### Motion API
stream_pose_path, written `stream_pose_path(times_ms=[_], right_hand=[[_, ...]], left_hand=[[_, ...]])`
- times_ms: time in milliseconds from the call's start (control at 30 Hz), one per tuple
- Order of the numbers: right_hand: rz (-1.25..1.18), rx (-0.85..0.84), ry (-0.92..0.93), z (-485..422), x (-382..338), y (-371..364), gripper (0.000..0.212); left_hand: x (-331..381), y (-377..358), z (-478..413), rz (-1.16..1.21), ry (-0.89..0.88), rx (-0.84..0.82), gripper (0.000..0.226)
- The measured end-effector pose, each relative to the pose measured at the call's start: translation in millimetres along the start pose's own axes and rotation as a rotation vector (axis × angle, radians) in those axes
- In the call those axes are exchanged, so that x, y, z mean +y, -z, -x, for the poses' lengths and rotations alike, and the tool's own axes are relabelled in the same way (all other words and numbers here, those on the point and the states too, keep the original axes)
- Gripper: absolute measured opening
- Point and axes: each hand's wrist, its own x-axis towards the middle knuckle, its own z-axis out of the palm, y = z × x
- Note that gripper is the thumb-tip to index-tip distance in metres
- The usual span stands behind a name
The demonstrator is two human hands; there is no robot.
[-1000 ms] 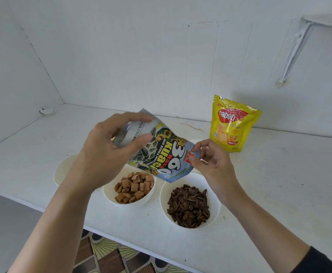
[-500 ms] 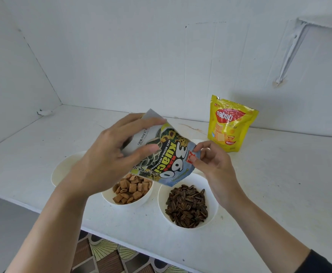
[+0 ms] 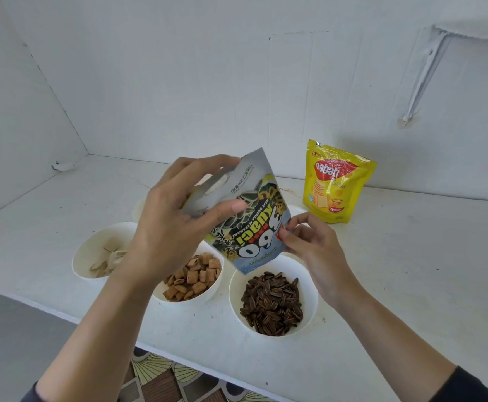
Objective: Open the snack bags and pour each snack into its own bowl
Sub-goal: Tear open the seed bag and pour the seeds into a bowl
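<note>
The seed bag [image 3: 247, 219] (pale blue, sunflower print, lettering inverted) hangs mouth-down over the near right bowl [image 3: 236, 294] of dark seeds. The left hand [image 3: 167, 227] has its grip wrapped round the upturned base; the right hand [image 3: 315, 250] pinches its side edge.

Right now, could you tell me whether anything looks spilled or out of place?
Nothing stands out. The sunflower seed bag is upside down only because the left hand and right hand hold it over the seed bowl; no spilled seeds show, and the Nabati bag stands upright.
</note>
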Motion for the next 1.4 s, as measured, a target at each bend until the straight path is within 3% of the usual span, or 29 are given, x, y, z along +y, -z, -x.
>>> stream_pose_path(times_ms=[200, 333, 400, 567, 700, 833, 1000, 1100, 1400], right_hand=[[0.210, 0.070, -0.093, 2.7, 16.7, 9.1, 0.021], [0.374, 0.131, 0.014, 0.5, 10.9, 12.3, 0.023], [0.360, 0.080, 0.111, -0.3, 1.1, 9.7, 0.022], [0.223, -0.224, 0.277, -4.6, -22.6, 1.0, 0.026], [0.151, -0.224, 0.370, -1.4, -31.8, 0.8, 0.015], [0.220, -0.335, 0.290, 0.6, -22.9, -1.3, 0.022], [0.392, -0.391, 0.200, -3.5, -2.6, 5.0, 0.012], [0.387, -0.374, 0.176, -6.1, 3.6, 15.9, 0.008], [0.036, -0.155, 0.133, -16.8, 4.6, 15.0, 0.011]], left_hand=[[-19.8, -14.5, 14.4, 0.013, 0.095, -0.005, 0.025], [-26.2, -15.3, 15.9, -0.058, 0.103, 0.019, 0.021], [-26.8, -14.4, 14.3, -0.079, 0.113, -0.003, 0.024], [-23.1, -24.1, 13.0, -0.013, 0.076, -0.020, 0.020], [-18.8, -26.7, 12.4, 0.052, 0.064, 0.088, 0.023], [-18.8, -28.8, 12.5, 0.008, 0.031, 0.092, 0.026], [-27.6, -29.5, 12.2, -0.035, -0.024, 0.110, 0.029], [-39.6, -26.0, 11.8, 0.112, 0.076, 0.171, 0.036], [-55.5, -44.8, 18.3, 0.344, 0.384, 0.550, 0.043]])
